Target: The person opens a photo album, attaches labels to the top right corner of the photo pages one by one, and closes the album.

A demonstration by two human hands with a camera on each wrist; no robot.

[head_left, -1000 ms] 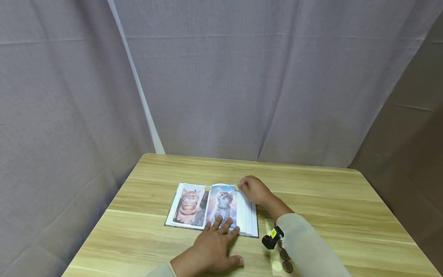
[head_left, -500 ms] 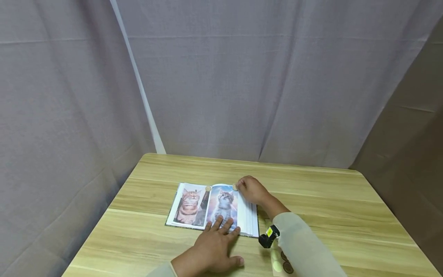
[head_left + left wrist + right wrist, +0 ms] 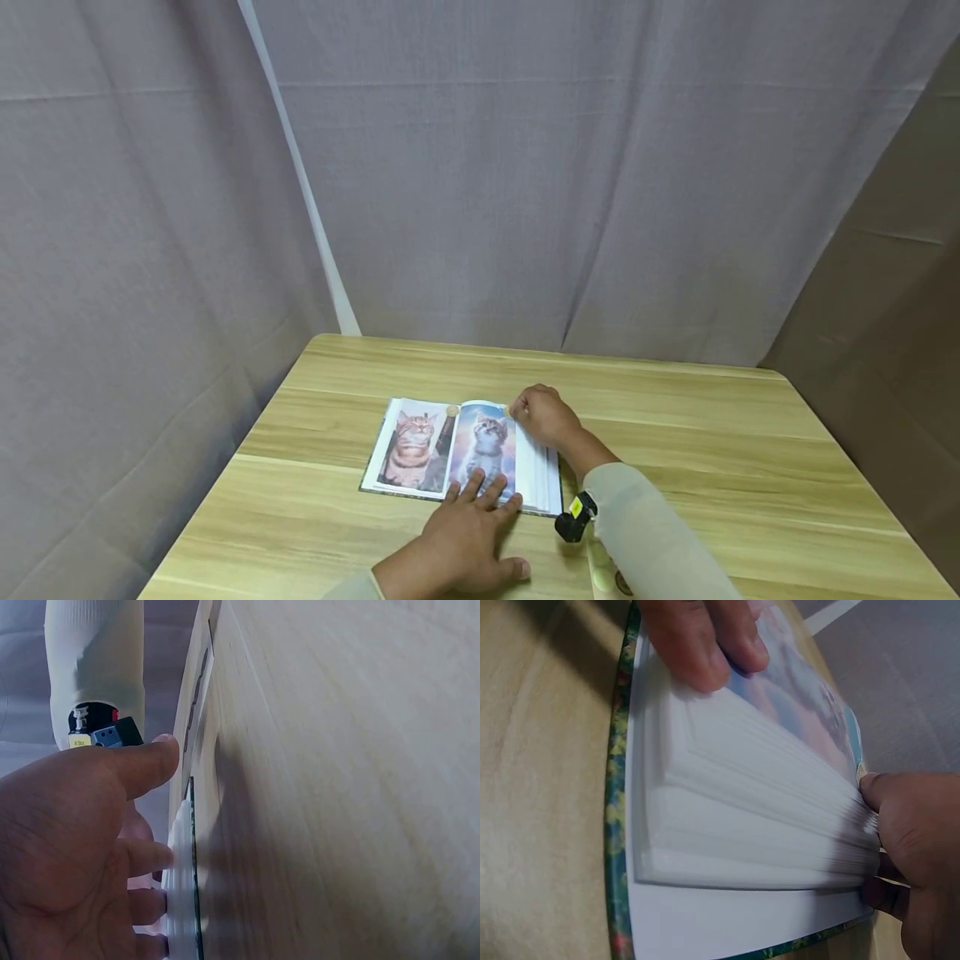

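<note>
An album (image 3: 536,475) lies spread on the table, with a ginger cat picture (image 3: 408,446) on its left page and a grey kitten picture (image 3: 487,442) on the right one. My left hand (image 3: 468,546) rests on the lower edge of the kitten page, fingers straight and spread. At that page's top right corner my right hand (image 3: 545,415) pinches a small round gold sticker (image 3: 507,410), mostly covered by the fingers. In the right wrist view, the thumb (image 3: 877,791) is on the sticker at the page corner. Another round sticker (image 3: 452,411) sits atop the left page.
A sheet (image 3: 600,562) with round pale and dark brown stickers lies on the table at front right, partly under the right sleeve (image 3: 652,529). A black wrist camera (image 3: 576,518) hangs by that sleeve. Grey curtains (image 3: 465,208) stand behind the wooden table (image 3: 675,433).
My right hand has shifted slightly left with the sticker, its fingers now covering more of it. The right sleeve hides more of the sticker sheet. My left hand stays in place.
</note>
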